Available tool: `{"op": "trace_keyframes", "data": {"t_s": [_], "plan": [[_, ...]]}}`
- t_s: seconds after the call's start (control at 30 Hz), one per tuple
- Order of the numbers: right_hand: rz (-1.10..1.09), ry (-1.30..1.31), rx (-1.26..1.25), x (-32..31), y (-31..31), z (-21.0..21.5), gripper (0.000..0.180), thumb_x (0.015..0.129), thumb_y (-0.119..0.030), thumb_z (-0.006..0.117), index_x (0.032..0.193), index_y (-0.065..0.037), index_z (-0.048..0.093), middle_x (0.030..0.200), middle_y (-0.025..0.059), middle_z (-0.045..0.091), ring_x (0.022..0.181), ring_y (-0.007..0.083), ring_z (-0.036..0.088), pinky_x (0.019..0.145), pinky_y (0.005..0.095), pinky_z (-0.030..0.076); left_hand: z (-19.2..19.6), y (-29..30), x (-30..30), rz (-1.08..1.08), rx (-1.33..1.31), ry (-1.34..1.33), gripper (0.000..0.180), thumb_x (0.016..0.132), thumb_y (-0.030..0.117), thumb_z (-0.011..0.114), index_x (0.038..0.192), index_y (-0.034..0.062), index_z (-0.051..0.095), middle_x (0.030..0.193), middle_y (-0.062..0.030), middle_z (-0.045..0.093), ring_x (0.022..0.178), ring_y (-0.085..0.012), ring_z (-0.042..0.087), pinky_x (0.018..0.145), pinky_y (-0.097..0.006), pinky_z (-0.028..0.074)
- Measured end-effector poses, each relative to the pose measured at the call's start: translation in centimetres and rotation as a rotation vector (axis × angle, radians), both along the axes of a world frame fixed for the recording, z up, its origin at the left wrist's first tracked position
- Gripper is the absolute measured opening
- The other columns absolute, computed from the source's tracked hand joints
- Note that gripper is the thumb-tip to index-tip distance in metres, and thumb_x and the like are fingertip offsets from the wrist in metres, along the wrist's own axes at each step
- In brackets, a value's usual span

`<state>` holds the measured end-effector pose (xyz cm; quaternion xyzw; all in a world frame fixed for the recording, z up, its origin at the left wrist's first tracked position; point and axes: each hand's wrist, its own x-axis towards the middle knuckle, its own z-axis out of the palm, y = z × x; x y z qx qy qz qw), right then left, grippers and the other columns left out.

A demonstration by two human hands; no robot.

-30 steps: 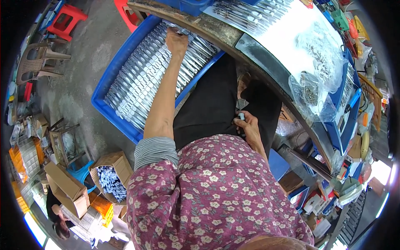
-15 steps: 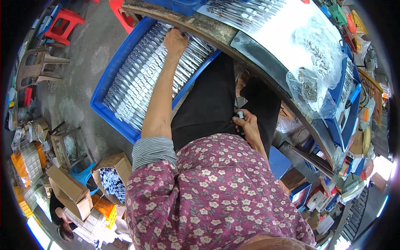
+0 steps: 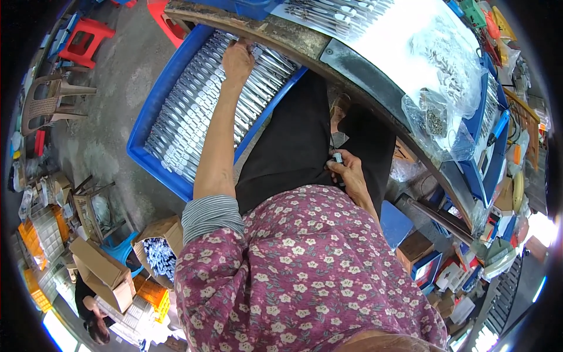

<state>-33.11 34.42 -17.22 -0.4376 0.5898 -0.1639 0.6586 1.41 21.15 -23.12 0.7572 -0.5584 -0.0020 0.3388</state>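
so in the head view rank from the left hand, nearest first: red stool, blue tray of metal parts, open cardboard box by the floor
1. Blue tray of metal parts: under the left hand.
2. Red stool: far left.
3. Open cardboard box: low, near the elbow.

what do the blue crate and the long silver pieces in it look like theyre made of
The big blue rectangular crate looks like moulded plastic: even matte colour and a thick rounded rim. The long silver pieces packed in rows look like bright metal, going by their sharp glints, though plated plastic can't be ruled out. The left hand rests on them at the far end.
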Motion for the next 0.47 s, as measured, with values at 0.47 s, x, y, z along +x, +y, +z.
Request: {"op": "trace_keyframes", "data": {"t_s": [0.47], "plan": [[0.008, -0.025, -0.014, 0.0, 0.0, -0.1, 0.031, 0.075, -0.006, 0.058, 0.105, 0.003, 0.054, 0.070, 0.0059, 0.058, 0.054, 0.0099, 0.048, 0.050, 0.0231, 0.040, 1.0, 0.3, 0.3, -0.010, 0.088, 0.085, 0.034, 0.068, 0.003, 0.057, 0.101, 0.0067, 0.059, 0.097, -0.0206, 0.060, 0.086, -0.0388, 0.058, 0.074, -0.043, 0.048]]}}
